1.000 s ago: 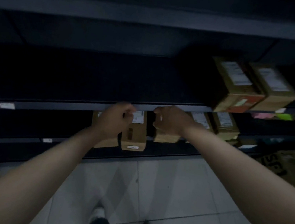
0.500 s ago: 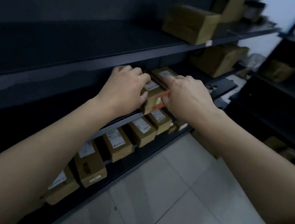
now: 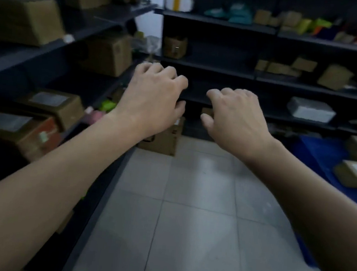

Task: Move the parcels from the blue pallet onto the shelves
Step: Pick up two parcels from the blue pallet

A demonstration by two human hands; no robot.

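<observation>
My left hand [image 3: 152,101] and my right hand [image 3: 235,119] hang in mid-air over the aisle, fingers loosely curled and apart, nothing in either. The blue pallet [image 3: 319,156] lies at the right edge with brown parcels [image 3: 356,173] on it. On the dark shelves at my left [image 3: 56,45] sit labelled cardboard parcels [image 3: 49,105], one with an orange-red side [image 3: 29,131]. More dark shelves [image 3: 268,81] run across the back of the room.
A brown box [image 3: 161,140] stands on the grey tiled floor [image 3: 186,214] at the aisle's far end, partly behind my left hand. The back shelves hold small boxes, a white parcel [image 3: 309,109] and coloured packets. Larger boxes [image 3: 109,54] fill the upper left shelves.
The view swung right, away from the left shelf toward the aisle and pallet. Both hands came off the parcel with the orange-red side, which stays on the shelf, and now hang free.
</observation>
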